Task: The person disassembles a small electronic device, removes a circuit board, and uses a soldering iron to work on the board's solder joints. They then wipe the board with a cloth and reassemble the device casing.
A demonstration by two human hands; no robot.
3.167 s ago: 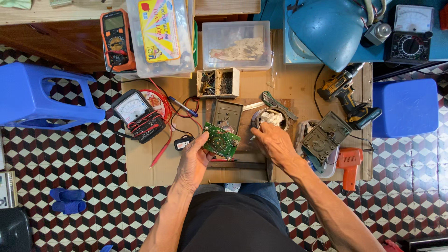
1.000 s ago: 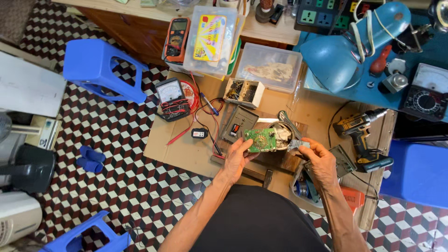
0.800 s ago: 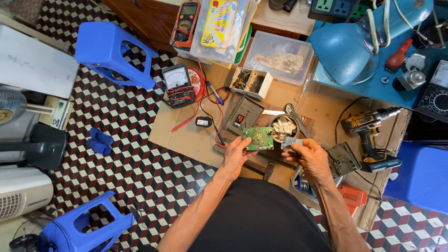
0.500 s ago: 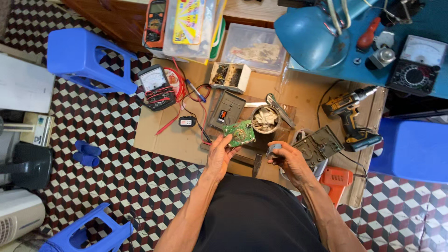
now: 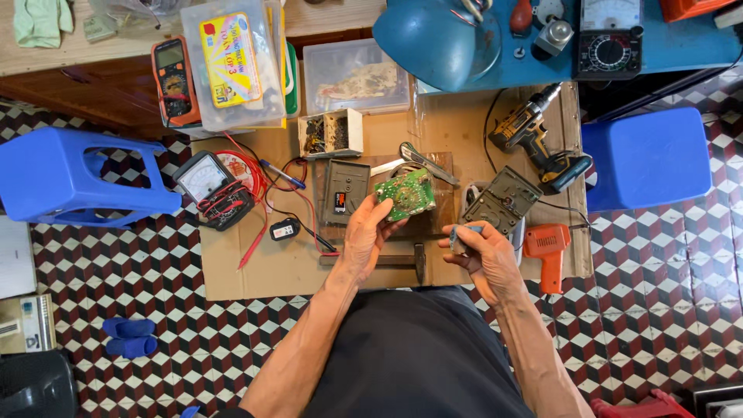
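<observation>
My left hand (image 5: pixel 364 240) holds a green circuit board (image 5: pixel 405 193) by its left edge, lifted a little over a wooden block (image 5: pixel 387 224) on the cardboard sheet (image 5: pixel 255 263). My right hand (image 5: pixel 480 251) is closed around a small grey-blue object (image 5: pixel 458 234), held to the right of the board and apart from it. A dark grey cover plate (image 5: pixel 344 190) lies just left of the board. Another dark housing part (image 5: pixel 501 200) lies above my right hand.
An analog multimeter (image 5: pixel 205 182) with red leads, a small black tester (image 5: pixel 285 229), a box of small parts (image 5: pixel 330 133), pliers (image 5: pixel 422 161), a cordless drill (image 5: pixel 534 131) and an orange tool (image 5: pixel 546 248) lie around. Blue stools (image 5: pixel 70 178) (image 5: pixel 648 155) stand on either side.
My right hand has drawn back from the circuit board to the right and now holds a small grey-blue object. The view has swung and steadied. My left hand still holds the board.
</observation>
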